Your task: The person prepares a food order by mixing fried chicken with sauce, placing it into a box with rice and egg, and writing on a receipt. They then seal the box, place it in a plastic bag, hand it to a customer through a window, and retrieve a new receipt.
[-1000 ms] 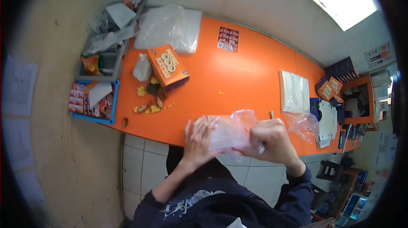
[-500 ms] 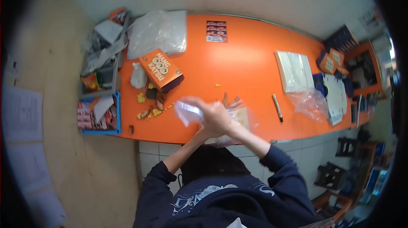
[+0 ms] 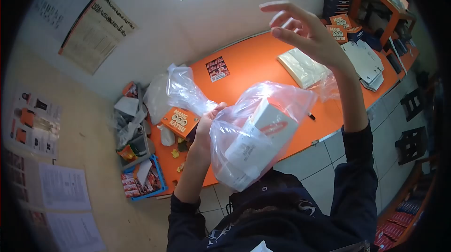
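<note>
My left hand (image 3: 206, 127) is closed on the gathered neck of a clear plastic bag (image 3: 235, 125), whose loose top flares up to the left. Inside the bag is a white box (image 3: 256, 141) with printing on it, tilted and lifted in front of my body. My right hand (image 3: 300, 33) is raised up and to the right, fingers apart and curved, holding nothing. Behind my left hand, an orange box (image 3: 181, 120) rests on the orange table (image 3: 239, 59).
A grey bin (image 3: 141, 146) and a blue basket (image 3: 162, 188) are at the left. Clear plastic packs (image 3: 303, 68), papers (image 3: 364, 61) and orange boxes (image 3: 337, 33) lie at the right. A card (image 3: 217, 69) is near the wall.
The bagged box has come up off the table, held by the bag's neck in my left hand. My right hand has moved away, up and right, and opened. The view has turned.
</note>
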Available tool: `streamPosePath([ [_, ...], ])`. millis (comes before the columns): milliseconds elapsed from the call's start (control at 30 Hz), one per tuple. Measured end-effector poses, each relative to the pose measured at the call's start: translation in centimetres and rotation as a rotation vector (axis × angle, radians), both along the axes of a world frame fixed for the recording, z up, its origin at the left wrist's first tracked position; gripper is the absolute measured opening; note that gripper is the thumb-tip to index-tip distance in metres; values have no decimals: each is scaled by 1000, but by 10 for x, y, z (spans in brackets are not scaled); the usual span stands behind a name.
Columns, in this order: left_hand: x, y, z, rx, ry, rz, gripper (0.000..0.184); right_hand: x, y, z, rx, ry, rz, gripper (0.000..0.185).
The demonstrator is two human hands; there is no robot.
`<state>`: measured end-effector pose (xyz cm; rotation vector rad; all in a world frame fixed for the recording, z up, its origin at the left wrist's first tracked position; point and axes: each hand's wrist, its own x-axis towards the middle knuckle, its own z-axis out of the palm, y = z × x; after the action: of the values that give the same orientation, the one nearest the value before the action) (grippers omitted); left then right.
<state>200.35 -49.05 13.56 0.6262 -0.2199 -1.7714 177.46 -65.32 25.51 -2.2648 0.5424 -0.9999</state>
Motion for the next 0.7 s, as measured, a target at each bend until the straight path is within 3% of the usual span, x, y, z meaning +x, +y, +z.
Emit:
streamPosePath([
  [100,-2,-2,4,-35,-99,57,16,-12,-1,-19,126,-40,47,39],
  [167,-4,-2,7,-29,-154,72,16,-11,4,-22,-34,-98,63,29],
  [267,-1,-5,0,-95,11,-30,14,1,25,-5,-358,-153,12,20],
  [367,-19,-2,25,124,-383,54,16,26,57,30,-518,-151,67,21],
  [433,-31,3,42,85,-523,122,22,55,79,38,-707,-85,188,20],
  [567,-22,-6,6,-88,-511,292,30,126,117,-4,-879,-237,691,20],
  [633,-18,-11,-15,-150,-452,362,35,142,110,-21,-896,2,733,28],
  [700,-17,-13,-26,-192,-403,409,40,139,97,-13,-869,583,724,49],
])
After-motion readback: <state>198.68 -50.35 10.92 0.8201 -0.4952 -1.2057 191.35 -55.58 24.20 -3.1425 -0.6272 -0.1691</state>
